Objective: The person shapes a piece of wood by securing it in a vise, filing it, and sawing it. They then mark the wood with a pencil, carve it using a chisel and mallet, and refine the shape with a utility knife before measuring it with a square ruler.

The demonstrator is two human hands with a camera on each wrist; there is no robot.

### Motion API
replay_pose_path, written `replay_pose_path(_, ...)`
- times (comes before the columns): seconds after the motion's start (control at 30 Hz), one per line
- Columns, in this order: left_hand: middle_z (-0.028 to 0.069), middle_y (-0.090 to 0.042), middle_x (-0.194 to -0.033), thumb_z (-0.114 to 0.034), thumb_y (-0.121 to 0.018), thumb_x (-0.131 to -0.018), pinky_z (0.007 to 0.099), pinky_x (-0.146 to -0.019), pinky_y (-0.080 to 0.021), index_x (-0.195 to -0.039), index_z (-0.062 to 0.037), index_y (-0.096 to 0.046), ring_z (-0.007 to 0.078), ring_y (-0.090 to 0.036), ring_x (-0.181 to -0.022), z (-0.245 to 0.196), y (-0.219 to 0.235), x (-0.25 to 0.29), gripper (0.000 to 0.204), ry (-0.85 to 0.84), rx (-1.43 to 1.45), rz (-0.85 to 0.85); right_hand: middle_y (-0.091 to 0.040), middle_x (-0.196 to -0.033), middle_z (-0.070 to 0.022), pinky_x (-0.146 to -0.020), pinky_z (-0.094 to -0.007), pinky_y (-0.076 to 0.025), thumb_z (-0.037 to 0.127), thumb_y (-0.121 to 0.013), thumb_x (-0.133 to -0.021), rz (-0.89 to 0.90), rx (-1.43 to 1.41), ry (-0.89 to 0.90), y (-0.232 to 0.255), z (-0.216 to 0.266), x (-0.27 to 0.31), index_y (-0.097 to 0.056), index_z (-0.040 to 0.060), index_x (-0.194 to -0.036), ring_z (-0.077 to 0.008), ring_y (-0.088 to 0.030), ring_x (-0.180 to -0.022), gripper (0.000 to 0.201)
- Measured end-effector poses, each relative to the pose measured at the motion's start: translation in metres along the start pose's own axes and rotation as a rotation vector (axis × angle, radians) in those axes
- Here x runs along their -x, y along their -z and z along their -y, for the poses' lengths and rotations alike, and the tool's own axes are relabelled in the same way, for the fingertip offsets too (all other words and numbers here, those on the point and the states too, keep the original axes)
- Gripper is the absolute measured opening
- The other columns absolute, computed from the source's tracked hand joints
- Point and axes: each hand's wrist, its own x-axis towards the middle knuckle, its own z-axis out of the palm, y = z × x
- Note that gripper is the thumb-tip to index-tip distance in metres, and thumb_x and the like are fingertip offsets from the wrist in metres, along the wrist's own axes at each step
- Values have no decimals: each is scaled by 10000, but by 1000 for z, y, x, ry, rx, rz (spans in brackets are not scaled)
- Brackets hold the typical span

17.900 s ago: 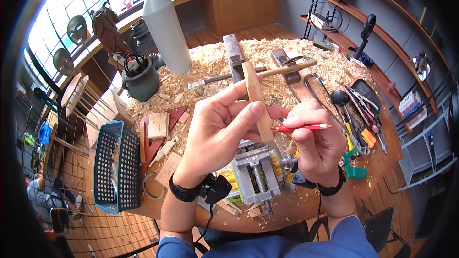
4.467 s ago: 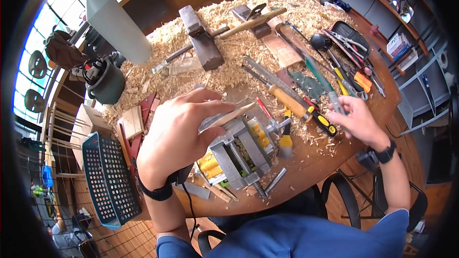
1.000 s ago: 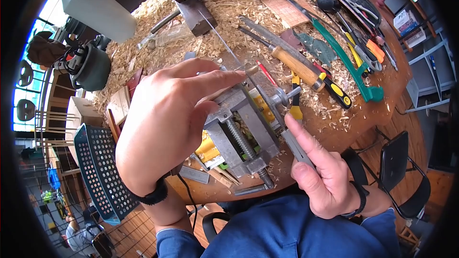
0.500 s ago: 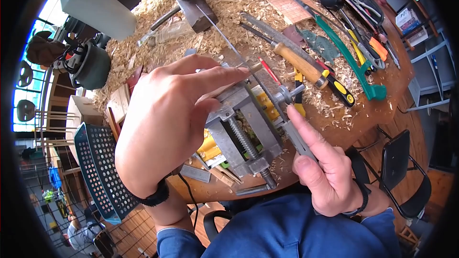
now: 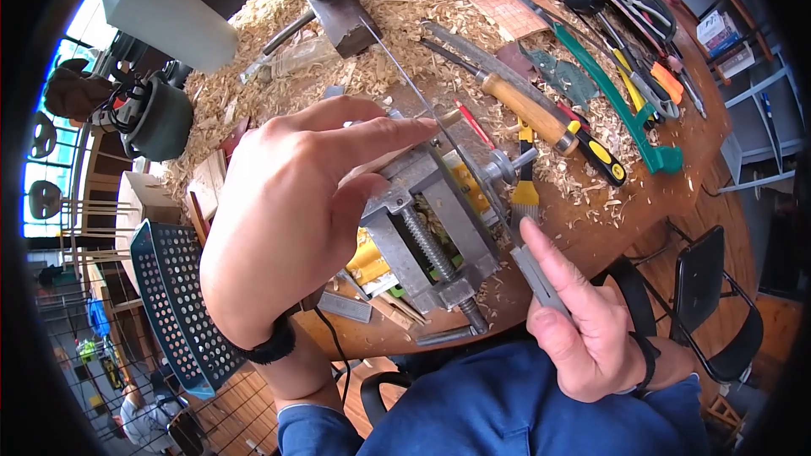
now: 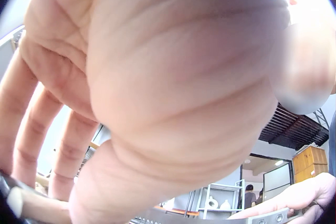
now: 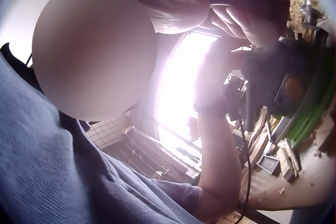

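In the head view my left hand (image 5: 291, 203) holds a light wooden piece (image 5: 449, 119) down on the metal vise (image 5: 460, 211), its index finger stretched toward the wood's tip. My thumb presses that wood (image 6: 44, 207) in the left wrist view. With the index finger laid along it, my right hand (image 5: 587, 329) grips the grey handle of a thin saw (image 5: 534, 275). The long blade slants away across the wooden piece, just beyond the left fingertips. My left hand hides most of the wood.
A red pencil (image 5: 475, 124), a wood-handled tool (image 5: 530, 112), a yellow brush (image 5: 525, 194) and a green saw (image 5: 629, 114) lie to the right. Wooden planes (image 5: 342, 21) rest among shavings behind. A perforated basket (image 5: 182, 287) stands at the left edge.
Since the oldest frame, the wood has come down onto the vise, and the right hand has exchanged the pencil for the thin saw. In the last half second, the saw has slid toward my body.
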Motion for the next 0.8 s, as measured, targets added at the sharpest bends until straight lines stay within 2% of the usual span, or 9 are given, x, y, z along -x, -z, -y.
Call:
replay_pose_path(0.3,216,-739,-1255,99,-736,-780,450,-923,-602,-1309,-148,-770,428,-739,-1092,0,-1,0,585,8,-23,-28,-584,-702,17,-589,-226,-445,185,-526,-1090,-9,-28,-45,1,-3,-9,-323,-82,-1645,-46,-508,-590,648)
replay_pose_path(0.37,217,-737,-1255,90,-736,-782,453,-921,-602,-1307,-146,-770,432,-736,-1087,0,0,0,577,17,-23,-30,-581,-699,23,-585,-225,-445,208,-535,-1096,13,-54,-84,4,-4,-10,-327,-69,-1649,-44,-503,-586,652)
replay_pose_path(0.57,171,-752,-1175,54,-747,-774,460,-880,-601,-1268,-131,-778,408,-736,-1020,6,2,0,528,-25,-23,-41,-598,-707,-19,-604,-243,-446,166,-528,-1078,-9,123,106,3,-23,-16,-379,-73,-1625,-68,-525,-608,615)
replay_pose_path(0.73,171,-751,-1142,65,-751,-758,463,-852,-607,-1255,-111,-780,402,-740,-989,6,1,2,529,-5,14,-56,-584,-687,0,-573,-240,-429,198,-519,-1101,51,69,45,11,-23,-13,-352,-74,-1637,-56,-505,-588,623)
replay_pose_path(0.8,178,-746,-1128,66,-752,-757,469,-838,-604,-1252,-102,-779,403,-738,-968,8,1,3,523,-57,-32,-73,-575,-678,8,-560,-238,-417,241,-521,-1117,37,63,37,7,-24,-14,-343,-73,-1640,-50,-494,-580,635)
